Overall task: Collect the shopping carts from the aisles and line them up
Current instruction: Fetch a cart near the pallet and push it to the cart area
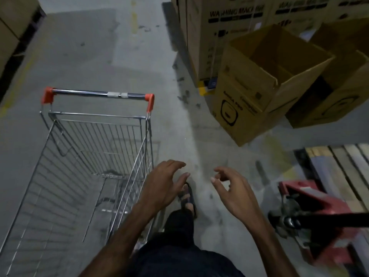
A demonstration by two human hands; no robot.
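A wire shopping cart (83,156) stands at my left on the grey floor. Its handle bar (99,94), with orange end caps, is at the far end from me, and its basket holds nothing. My left hand (163,182) hovers just right of the cart's near right rim with fingers spread, holding nothing. My right hand (233,188) floats beside it over the floor, fingers loosely curled and empty. Neither hand touches the cart.
Cardboard boxes are stacked at the right: tall washing machine cartons (229,27) and an open box (259,82) in front. A red pallet jack (311,214) and a wooden pallet (339,166) sit at the lower right. More boxes (12,27) stand at the far left.
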